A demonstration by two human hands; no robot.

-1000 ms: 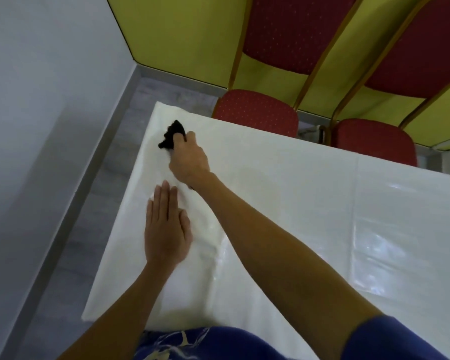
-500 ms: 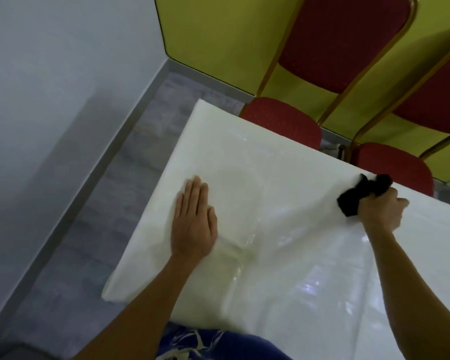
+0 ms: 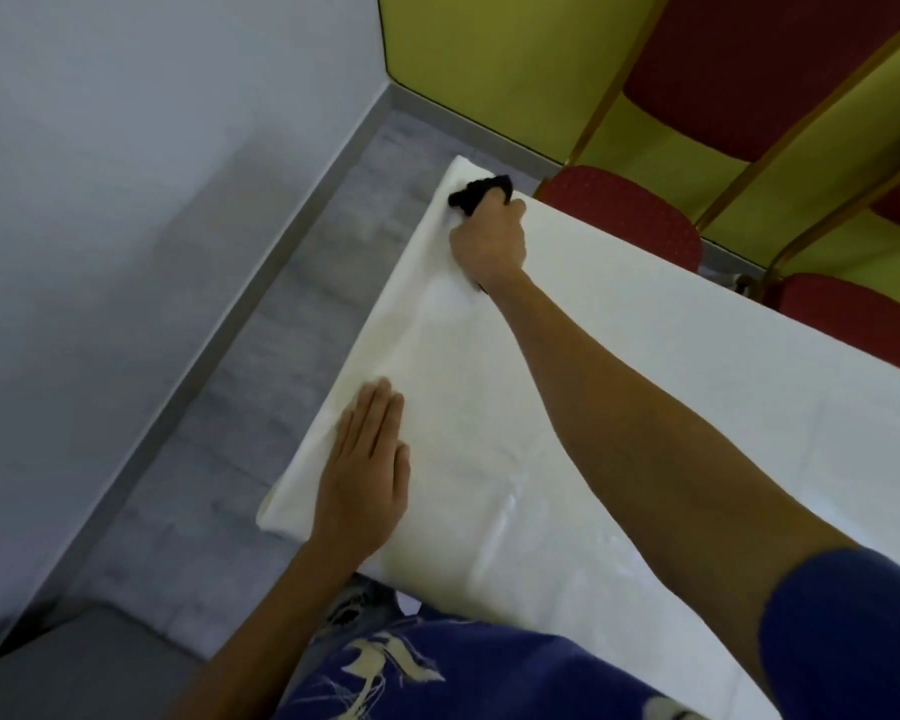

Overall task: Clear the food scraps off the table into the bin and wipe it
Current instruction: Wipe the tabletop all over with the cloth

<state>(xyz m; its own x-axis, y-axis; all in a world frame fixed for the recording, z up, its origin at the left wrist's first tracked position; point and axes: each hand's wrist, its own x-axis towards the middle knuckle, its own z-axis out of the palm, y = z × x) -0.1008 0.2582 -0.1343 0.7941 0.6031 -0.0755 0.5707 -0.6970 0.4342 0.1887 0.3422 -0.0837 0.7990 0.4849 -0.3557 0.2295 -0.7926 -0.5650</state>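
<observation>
A table under a glossy white cover (image 3: 671,407) fills the right and middle of the view. My right hand (image 3: 489,239) grips a bunched black cloth (image 3: 476,193) and presses it on the table's far left corner. Near the table's left edge, my left hand (image 3: 367,470) lies flat on the cover with straight fingers. No food scraps or bin show in the view.
Two red upholstered chairs (image 3: 630,215) (image 3: 853,319) with gold frames stand along the table's far side, against a yellow-green wall. Grey floor (image 3: 281,330) runs between the table's left edge and a pale wall on the left.
My right hand swept the black cloth from the far left corner to the right along the far edge, then back to the far left corner. My left hand stayed flat on the cover.
</observation>
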